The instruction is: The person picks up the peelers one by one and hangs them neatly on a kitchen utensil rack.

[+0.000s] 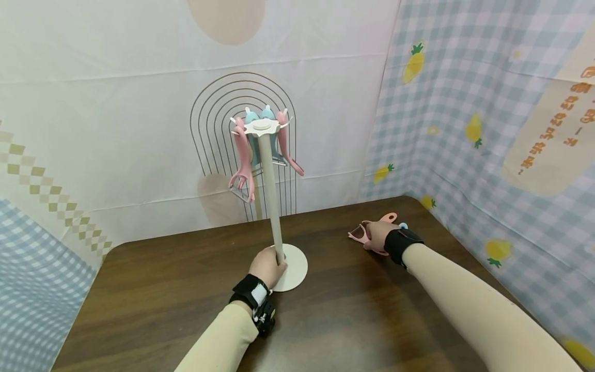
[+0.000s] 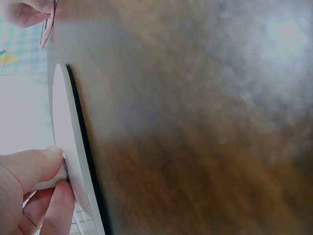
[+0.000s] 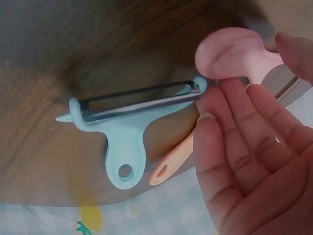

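My left hand grips the white pole of an upright stand, low down near its round base. Thumb and fingertips meet around the pole foot in the left wrist view. At the right of the table, my right hand pinches a pink peeler between thumb and fingers; the palm side shows in the right wrist view. Beside those fingers lie a light blue peeler with a wide blade and an orange handle, partly hidden behind the hand.
Pink peelers and blue ones hang from hooks on the stand's white top. The dark wooden table meets a pale cloth behind and a checked cloth at the right.
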